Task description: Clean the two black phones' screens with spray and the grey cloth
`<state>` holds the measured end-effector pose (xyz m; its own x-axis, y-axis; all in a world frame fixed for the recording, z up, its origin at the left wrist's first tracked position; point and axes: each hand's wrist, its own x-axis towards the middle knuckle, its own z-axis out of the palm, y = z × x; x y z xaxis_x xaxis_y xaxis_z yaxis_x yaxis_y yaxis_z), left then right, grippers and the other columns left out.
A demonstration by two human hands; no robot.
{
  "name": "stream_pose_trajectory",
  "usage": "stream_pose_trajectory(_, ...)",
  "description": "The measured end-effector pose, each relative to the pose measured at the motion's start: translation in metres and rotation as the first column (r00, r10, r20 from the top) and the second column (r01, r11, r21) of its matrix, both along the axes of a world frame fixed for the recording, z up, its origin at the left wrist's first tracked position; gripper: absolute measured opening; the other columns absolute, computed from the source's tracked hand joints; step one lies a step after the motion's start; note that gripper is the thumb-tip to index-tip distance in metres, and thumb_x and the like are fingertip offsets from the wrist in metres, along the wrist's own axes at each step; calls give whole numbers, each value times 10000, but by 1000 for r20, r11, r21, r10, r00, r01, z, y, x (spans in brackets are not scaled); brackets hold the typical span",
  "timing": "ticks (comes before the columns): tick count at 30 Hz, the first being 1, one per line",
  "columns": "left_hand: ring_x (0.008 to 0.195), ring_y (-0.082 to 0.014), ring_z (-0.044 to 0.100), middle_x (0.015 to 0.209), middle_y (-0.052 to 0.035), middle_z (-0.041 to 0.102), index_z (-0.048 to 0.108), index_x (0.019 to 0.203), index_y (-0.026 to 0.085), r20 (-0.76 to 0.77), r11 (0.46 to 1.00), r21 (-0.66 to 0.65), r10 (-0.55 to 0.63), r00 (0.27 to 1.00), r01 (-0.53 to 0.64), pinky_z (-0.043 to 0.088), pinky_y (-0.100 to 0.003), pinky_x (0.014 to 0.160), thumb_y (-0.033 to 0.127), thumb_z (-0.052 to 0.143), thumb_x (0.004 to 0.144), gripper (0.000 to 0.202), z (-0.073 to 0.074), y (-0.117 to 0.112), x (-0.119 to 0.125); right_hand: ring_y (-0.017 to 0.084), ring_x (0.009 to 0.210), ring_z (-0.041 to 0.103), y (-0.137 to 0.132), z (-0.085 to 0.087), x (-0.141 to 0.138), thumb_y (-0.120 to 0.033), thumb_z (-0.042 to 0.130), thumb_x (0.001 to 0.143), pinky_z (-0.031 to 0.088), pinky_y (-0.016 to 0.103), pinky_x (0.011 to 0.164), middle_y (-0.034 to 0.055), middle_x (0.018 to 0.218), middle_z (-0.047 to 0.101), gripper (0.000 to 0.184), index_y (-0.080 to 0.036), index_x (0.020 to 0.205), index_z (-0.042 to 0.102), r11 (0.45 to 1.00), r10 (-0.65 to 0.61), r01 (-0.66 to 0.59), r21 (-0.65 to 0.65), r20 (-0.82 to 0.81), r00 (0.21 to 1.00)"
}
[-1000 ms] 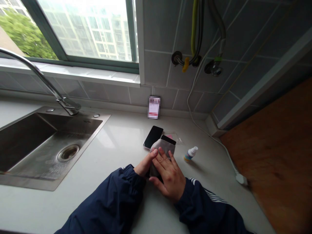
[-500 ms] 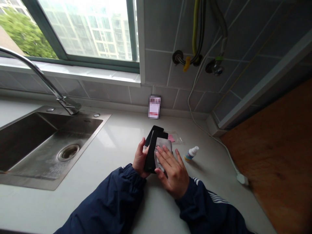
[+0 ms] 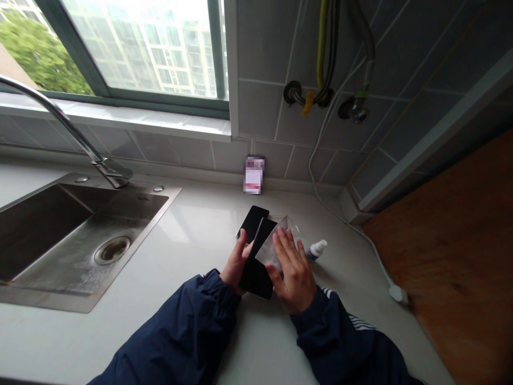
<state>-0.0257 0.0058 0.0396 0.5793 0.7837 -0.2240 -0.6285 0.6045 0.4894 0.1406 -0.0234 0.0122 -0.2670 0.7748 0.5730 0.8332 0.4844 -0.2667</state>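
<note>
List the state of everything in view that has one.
Left hand: gripping the black phone
Right hand: fingers on the grey wipe
black phone: held tilted, screen dark
grey wipe: against the phone's face
second phone: lying on the counter, screen dark
small bottle: capped

Navy sleeve with white stripes, black phone, grey tiles, white countertop

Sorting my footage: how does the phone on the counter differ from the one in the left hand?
The counter phone lies flat; the held phone is tilted up in the left hand. A pale translucent sheet lies against the held one under the right hand; the other's face is bare. Both are glossy black rectangles.
</note>
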Motion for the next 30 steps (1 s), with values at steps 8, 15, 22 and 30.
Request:
stream_pose_trajectory(8,1181,-361,725,1237,-157,771,547,1546,198,-30,999,9,-44,999,44,560,-443,1038,671,534,974,743,-18,-2,4,368,1605,252,5,-5,4,-572,279,1100,349,668,1212,186,1716,281,744,-154,1698,133,1000,14,-13,-25,52,999)
stream_pose_trajectory(15,1301,-328,663,1296,-152,750,610,1483,144,-41,999,-29,-27,999,26,486,-429,1135,632,416,1036,690,-13,-3,10,344,1609,249,3,-3,3,-537,314,1103,287,647,1253,129,1708,324,717,-191,1700,118,995,98,-95,-33,96,990)
stream_pose_trajectory(22,1412,-276,575,1341,-179,723,657,1406,64,-22,992,-127,-23,999,20,423,-356,1189,638,281,1061,768,2,-4,12,332,1604,269,-2,2,0,-555,327,1102,309,632,1254,116,1687,368,703,-172,1681,220,976,214,-204,-80,153,965)
stream_pose_trajectory(30,1149,-374,735,1137,-232,780,639,1374,16,-77,983,-181,22,997,-35,516,-479,1094,773,446,949,890,-9,4,-1,311,1609,261,-10,5,-6,-580,360,1092,317,606,1269,101,1689,362,700,-147,1642,340,931,351,-321,-172,194,916)
